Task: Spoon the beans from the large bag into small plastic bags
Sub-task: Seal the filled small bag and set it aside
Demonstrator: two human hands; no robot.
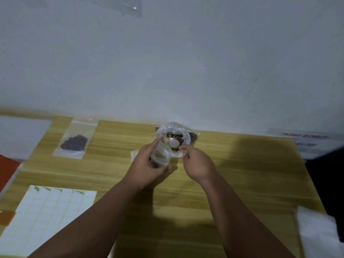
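Well to the left of the left hand's fingers, a sealed small zip bag [74, 140] lies flat on the wooden table [242, 174] with a clump of dark beans inside. Nearer the person on that side is a sheet of blank labels [48, 218]. The left hand [147, 164] grips an empty small plastic bag [161, 155], fingers and thumb curled round its sides so the mouth gapes open toward the right. Just beyond those fingertips, touching that mouth, sits the large bag [186, 135], its clear rim rolled down, holding dark beans [192, 136]. A white spoon [174, 143] has its bowl among them. Its long axis seems to run back toward the right hand [197, 162], whose thumb and forefinger look pinched on the handle, though blur leaves this uncertain. The right hand is nearer the spoon, so a scoop would likely travel a short way left into the open mouth.
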